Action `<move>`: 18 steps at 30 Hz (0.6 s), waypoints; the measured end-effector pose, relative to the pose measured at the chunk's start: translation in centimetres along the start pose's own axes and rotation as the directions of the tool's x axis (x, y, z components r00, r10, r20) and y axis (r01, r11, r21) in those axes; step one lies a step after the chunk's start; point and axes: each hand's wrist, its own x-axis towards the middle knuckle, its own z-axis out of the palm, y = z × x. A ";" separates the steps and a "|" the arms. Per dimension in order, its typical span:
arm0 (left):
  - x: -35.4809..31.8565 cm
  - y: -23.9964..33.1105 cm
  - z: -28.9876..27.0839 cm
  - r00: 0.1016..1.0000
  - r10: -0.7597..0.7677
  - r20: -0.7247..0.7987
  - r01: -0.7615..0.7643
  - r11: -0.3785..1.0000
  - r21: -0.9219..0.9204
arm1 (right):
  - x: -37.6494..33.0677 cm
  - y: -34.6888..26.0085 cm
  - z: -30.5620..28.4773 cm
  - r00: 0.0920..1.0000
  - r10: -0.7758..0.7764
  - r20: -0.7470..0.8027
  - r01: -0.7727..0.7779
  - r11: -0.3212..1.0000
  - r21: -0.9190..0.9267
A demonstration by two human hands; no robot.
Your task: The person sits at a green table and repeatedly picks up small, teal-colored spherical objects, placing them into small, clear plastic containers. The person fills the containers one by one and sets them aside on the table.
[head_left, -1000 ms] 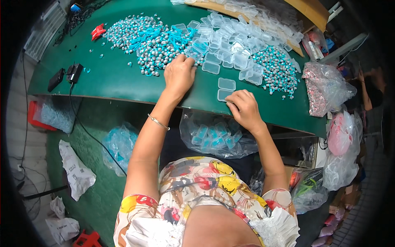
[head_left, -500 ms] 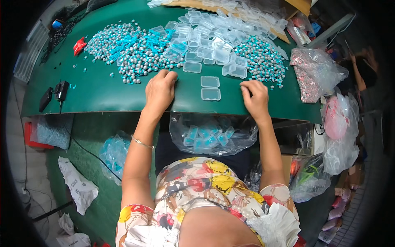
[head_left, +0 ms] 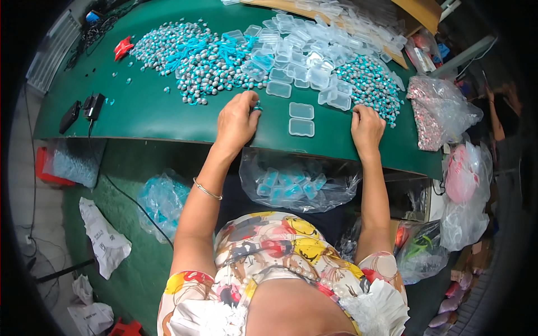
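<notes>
A clear plastic box (head_left: 301,127) lies open on the green table in front of me, its lid part (head_left: 301,111) folded out on the far side. To its left, my left hand (head_left: 237,120) is closed, with small grey-and-teal round pieces (head_left: 257,105) showing at its fingertips. It is close to the front of the large left pile (head_left: 207,73) of such pieces, some with teal cords. At the near edge of the smaller right pile (head_left: 370,84), my right hand (head_left: 367,129) has its fingers curled together; what they hold, if anything, is hidden.
Many clear boxes (head_left: 280,89) are heaped between and behind the piles. A red packet (head_left: 123,48) and black devices (head_left: 93,105) lie at left. A bag of pink-and-grey pieces (head_left: 423,112) stands at right. Below the table edge hangs a clear bag (head_left: 336,190) holding filled boxes.
The view has shifted, so the table appears further right. My left hand now shows round pieces at its fingertips. My right hand has closed its fingers beside the right pile.
</notes>
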 end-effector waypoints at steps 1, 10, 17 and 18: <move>-0.1 -0.4 0.1 1.000 0.020 -0.020 -0.020 1.000 0.009 | -0.1 -0.1 0.1 1.000 -0.005 -0.004 0.005 1.000 0.008; -0.9 0.5 -0.1 0.999 -0.020 -0.027 0.013 0.971 -0.238 | 0.0 -0.6 -0.3 1.000 0.020 -0.001 -0.020 0.995 0.099; -1.5 3.4 1.3 0.992 0.065 0.105 -0.024 0.934 -0.356 | -1.8 -6.5 -3.2 0.984 -0.058 0.169 -0.068 0.753 0.654; -1.5 3.7 1.6 0.990 0.079 0.119 -0.034 0.940 -0.339 | -1.9 -7.4 -3.4 0.980 -0.145 0.140 0.026 0.780 0.625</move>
